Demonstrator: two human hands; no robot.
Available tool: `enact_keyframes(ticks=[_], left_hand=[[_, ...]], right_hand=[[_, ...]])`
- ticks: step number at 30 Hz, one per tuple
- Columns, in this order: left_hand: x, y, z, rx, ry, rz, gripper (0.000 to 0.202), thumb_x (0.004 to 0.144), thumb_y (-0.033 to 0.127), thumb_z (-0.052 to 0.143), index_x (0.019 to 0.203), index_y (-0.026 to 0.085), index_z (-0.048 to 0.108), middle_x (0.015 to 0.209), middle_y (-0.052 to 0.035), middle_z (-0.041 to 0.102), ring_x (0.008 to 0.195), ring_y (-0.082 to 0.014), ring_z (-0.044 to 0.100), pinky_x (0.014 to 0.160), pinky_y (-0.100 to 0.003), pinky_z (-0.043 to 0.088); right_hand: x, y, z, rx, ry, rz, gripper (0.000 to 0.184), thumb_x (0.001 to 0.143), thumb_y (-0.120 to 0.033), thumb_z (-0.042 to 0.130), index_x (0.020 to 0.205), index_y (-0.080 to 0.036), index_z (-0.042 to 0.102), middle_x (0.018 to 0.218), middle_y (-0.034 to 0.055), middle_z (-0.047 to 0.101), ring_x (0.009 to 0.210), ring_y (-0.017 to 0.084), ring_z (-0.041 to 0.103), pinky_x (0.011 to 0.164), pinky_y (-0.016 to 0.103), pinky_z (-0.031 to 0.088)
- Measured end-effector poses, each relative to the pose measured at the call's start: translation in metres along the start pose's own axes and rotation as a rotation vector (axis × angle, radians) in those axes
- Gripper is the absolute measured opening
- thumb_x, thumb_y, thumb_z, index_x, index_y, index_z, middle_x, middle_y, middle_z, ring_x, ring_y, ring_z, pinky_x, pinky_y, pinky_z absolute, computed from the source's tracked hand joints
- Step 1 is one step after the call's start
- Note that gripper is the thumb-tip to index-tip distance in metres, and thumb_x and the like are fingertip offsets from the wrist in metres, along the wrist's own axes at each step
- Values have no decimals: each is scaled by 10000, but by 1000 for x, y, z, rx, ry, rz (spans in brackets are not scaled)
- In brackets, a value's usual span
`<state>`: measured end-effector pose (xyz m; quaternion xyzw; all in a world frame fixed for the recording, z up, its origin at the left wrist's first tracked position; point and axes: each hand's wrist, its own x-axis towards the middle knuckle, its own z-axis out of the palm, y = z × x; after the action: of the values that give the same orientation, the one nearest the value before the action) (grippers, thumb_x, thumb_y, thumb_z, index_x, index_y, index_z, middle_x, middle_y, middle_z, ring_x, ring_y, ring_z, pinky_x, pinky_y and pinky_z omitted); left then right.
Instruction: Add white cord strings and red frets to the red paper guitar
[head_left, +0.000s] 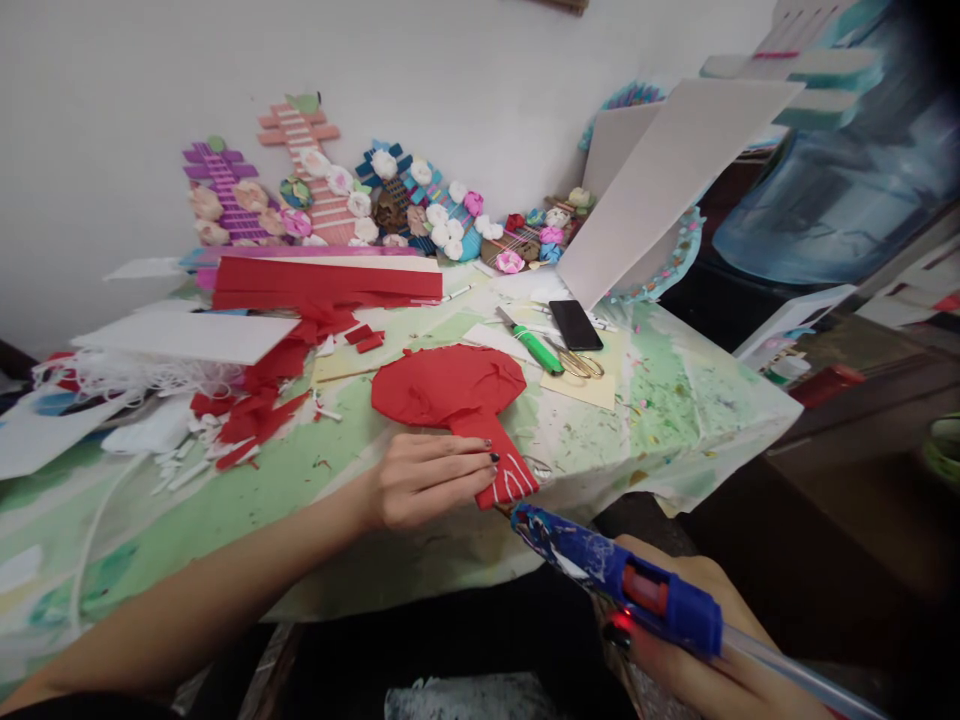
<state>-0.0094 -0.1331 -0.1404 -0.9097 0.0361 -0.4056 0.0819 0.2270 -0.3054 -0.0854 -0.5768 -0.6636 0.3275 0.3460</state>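
A red paper-covered shape (pixel 450 385), with a rounded body and a narrow neck, lies at the table's front edge. White lines mark the end of its neck. My left hand (pixel 431 478) grips this neck from the left, fingers laid together across it. In my right hand (pixel 697 630) is a blue glue gun (pixel 600 560) with a glowing red light and a clear glue stick in its back. Its nozzle points at the neck's tip; whether they touch I cannot tell. A green-handled knife (pixel 536 347), gold-handled scissors (pixel 583 364) and a black phone (pixel 576 325) lie behind.
Red paper strips (pixel 322 285) and scraps (pixel 262 410) cover the left of the table, beside white boards (pixel 195 335) and shredded white material. Decorated guitar shapes (pixel 330 190) lean along the wall. A tall white board (pixel 675 180) and a water bottle (pixel 832 200) stand at the right.
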Motion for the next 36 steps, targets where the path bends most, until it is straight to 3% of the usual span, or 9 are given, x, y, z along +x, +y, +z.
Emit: enact_keyframes(ticks=[17,27,36], left_hand=[[2,0,-1,2,-10,6,140,849,165,619,972,111,659,963,-98,738,1028,-203,665,818,-280,581],[4,0,0,-13,19,3,149,859,142,594,984,88,654,951,-110,738,1030,-204,665,843,-284,574],[5,-1,0,23,13,21,146,851,175,618,984,128,656,964,-93,740,1026,-192,668,843,-271,574]], right_hand=[[-3,6,-1,-24,29,-10,174,812,-361,527,692,-236,539,577,-13,549,478,131,481,475,236,411],[-2,8,3,-36,-75,16,199,841,-345,463,708,-204,510,594,-26,460,519,105,413,492,219,353],[-2,-1,-1,-48,-16,-3,165,801,-348,527,711,-215,565,598,-6,566,479,116,464,473,227,407]])
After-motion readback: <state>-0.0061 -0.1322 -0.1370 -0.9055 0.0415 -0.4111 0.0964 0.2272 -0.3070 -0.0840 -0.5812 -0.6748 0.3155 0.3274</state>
